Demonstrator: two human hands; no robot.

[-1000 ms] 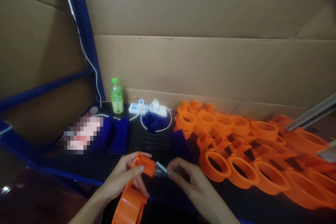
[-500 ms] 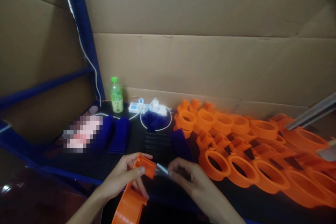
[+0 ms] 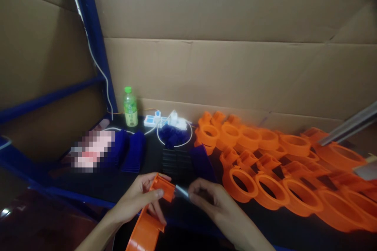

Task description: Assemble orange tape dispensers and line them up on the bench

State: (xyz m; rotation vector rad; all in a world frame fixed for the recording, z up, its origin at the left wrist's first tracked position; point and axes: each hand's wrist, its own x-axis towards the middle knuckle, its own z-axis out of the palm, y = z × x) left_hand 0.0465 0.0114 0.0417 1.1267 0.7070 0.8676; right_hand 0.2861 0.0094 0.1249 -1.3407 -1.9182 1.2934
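Since cardboard walls (image 3: pixel 224 11) close in the back and left side, the reachable room lies toward the person, over the dark tabletop (image 3: pixel 94 184) and its blue front edge. Along its right, orange rings (image 3: pixel 277 204) sit in close rows, probably packed this way to save space; their near rims leave a dark margin beside the right forearm. The left hand (image 3: pixel 140 198) grasps an orange holder (image 3: pixel 144 233) by its neck, thumb across the small trough at its upper end and the round body hanging low in front. That grip seems meant to steady the trough while leaving its right edge uncovered. Beyond the hands, blue stacks (image 3: pixel 134 153) and black pieces (image 3: pixel 176 161) lie in tidy groups, likely for easy picking, though they limit forward movement. A green-capped bottle (image 3: pixel 130 110) stands farther back, well apart from the fingers. Smallest is the toothed strip (image 3: pixel 182 191), pinched at one end between the right hand's (image 3: pixel 209 196) thumb and fingers, perhaps to keep its other end exposed. That end points at the trough, just beside its edge; I cannot tell whether they touch.
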